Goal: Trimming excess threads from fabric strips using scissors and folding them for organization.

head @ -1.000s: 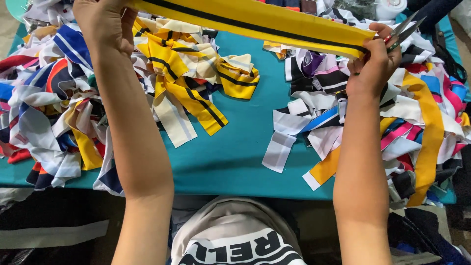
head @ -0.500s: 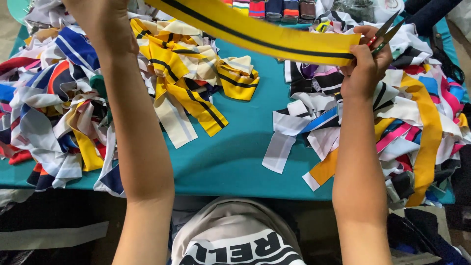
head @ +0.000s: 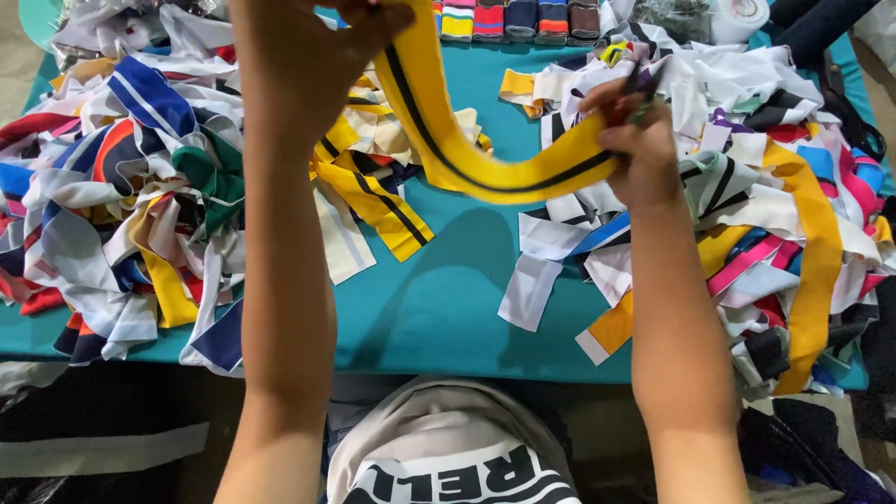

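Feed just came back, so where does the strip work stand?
Already lying down: yellow and black strips on the teal table. In hand: the left hand and right hand hold one yellow strip, sagging between them. Left: mixed heaps at the left and right.

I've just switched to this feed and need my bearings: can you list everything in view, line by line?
yellow strip: one, yellow with a black centre stripe, held sagging between both hands above the table
table: one, teal top, bare in the middle
left scrap pile: one heap, mixed white, blue, red, green and yellow strips, left of the table
right scrap pile: one heap, mostly white with yellow, pink and black, right of the table
striped folded pieces: a row, several colours, far edge
left hand: one, gripping the strip's upper end
right hand: one, gripping the strip's lower end; something dark pokes above its fingers, unclear
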